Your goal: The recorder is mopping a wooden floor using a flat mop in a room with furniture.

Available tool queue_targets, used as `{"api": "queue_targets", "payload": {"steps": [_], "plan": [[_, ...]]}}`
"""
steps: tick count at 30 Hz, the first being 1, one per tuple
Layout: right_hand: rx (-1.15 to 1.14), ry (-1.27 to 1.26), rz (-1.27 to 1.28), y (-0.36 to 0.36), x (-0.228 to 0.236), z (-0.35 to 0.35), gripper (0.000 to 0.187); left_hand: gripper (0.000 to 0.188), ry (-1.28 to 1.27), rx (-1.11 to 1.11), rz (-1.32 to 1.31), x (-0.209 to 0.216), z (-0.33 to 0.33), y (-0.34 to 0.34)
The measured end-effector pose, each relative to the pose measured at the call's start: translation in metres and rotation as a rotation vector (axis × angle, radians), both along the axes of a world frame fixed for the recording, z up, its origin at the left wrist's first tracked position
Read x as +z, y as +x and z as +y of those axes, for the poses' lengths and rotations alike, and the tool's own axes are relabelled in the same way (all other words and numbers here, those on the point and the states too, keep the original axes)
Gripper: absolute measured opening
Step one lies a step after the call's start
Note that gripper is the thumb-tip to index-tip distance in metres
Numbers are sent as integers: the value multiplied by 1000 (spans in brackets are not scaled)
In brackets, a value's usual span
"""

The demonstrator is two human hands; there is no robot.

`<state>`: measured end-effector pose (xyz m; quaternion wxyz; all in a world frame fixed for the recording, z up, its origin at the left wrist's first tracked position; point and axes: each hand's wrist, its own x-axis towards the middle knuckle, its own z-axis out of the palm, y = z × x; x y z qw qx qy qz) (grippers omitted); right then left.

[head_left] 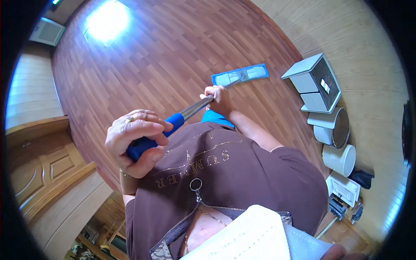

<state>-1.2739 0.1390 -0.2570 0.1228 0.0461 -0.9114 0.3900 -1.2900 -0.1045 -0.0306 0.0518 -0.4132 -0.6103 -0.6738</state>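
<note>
Left hand near, right hand farther — both fisted.

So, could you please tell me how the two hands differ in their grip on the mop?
The left hand wraps the blue grip near the pole's top; the right hand holds the bare metal pole lower, nearer the mop head. The left wears a ring; none shows on the right. Both are closed around it.

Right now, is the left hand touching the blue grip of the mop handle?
Touching. The head view shows the left hand with fingers wrapped around the blue grip of the mop handle, no gap visible.
</note>
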Motion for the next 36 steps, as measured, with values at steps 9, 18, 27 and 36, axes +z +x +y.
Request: {"api": "queue_targets", "payload": {"steps": [9,18,27,36], "plan": [[-125,-51,37,13,0,43,32,27,22,-847,-121,-6,48,-57],[-28,-29,15,-55,5,84,33,8,-11,-654,-144,12,83,-98],[262,-104,30,-162,22,106,32,12,-24,-420,44,20,105,-139],[772,-61,-5,-284,3,66,29,15,-13,209,9,17,113,-132]]}}
